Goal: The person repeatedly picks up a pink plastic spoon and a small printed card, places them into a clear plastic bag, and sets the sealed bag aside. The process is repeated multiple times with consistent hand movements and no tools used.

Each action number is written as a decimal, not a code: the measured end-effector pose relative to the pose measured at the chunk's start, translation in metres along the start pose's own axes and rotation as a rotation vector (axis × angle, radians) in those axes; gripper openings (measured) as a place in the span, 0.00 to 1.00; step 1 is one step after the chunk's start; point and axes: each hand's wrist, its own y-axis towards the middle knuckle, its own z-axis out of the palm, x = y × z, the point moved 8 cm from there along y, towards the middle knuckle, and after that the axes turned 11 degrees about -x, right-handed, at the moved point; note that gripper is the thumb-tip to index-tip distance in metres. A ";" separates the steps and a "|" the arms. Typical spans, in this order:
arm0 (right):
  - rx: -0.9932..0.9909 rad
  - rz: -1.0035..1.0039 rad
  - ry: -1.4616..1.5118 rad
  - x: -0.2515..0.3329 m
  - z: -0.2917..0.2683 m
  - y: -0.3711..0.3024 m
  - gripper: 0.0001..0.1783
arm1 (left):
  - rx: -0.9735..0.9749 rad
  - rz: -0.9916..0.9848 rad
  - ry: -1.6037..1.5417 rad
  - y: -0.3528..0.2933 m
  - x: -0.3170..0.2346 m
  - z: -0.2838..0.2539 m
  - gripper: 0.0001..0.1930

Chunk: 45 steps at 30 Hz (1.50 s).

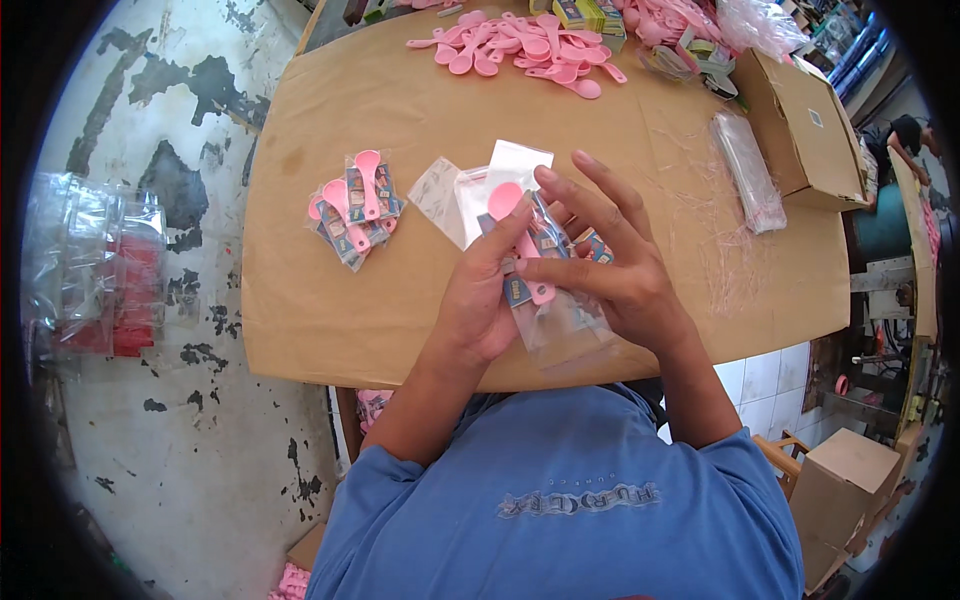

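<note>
In front of my chest, my left hand is closed on a pink spoon, its thumb along the bowl. Behind the spoon lies a blue printed card, and a clear plastic bag hangs around the lower end. My right hand has its fingers spread and apart, with the thumb touching the spoon's handle. Under and beyond the hands, white and clear plastic bags lie flat on the table. Another colourful card shows partly behind the right hand.
To the left lies a small pile of bagged spoons with cards. Loose pink spoons are heaped at the far side of the brown-covered table. At right are a bundle of clear bags and a cardboard box.
</note>
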 end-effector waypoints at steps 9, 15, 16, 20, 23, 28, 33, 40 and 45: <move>-0.065 0.624 0.497 -0.034 -0.008 -0.006 0.28 | 0.129 0.301 0.336 -0.014 -0.033 0.003 0.30; 0.180 1.008 0.639 -0.039 0.030 -0.035 0.34 | -0.026 0.347 0.580 -0.013 -0.027 -0.017 0.24; 0.102 1.047 0.640 -0.045 0.028 -0.041 0.32 | -0.058 0.335 0.616 -0.012 -0.025 -0.022 0.23; -0.168 0.624 0.148 -0.049 -0.002 -0.024 0.23 | -0.086 0.354 0.642 -0.017 -0.027 -0.016 0.24; -0.204 0.273 -0.081 -0.029 -0.012 0.003 0.18 | -0.075 0.434 0.683 -0.020 -0.025 -0.010 0.26; -0.193 0.126 -0.200 -0.016 -0.003 0.013 0.17 | -0.090 0.536 0.932 -0.021 -0.019 -0.013 0.30; -0.247 0.057 -0.280 -0.015 -0.007 0.009 0.17 | -0.124 0.581 1.101 -0.024 -0.018 -0.003 0.31; -0.273 0.161 -0.140 -0.029 -0.016 0.002 0.13 | -0.056 0.555 1.197 -0.030 -0.014 0.012 0.32; -0.423 0.442 0.032 -0.064 -0.039 -0.007 0.07 | -0.094 0.400 1.110 -0.031 -0.009 0.001 0.29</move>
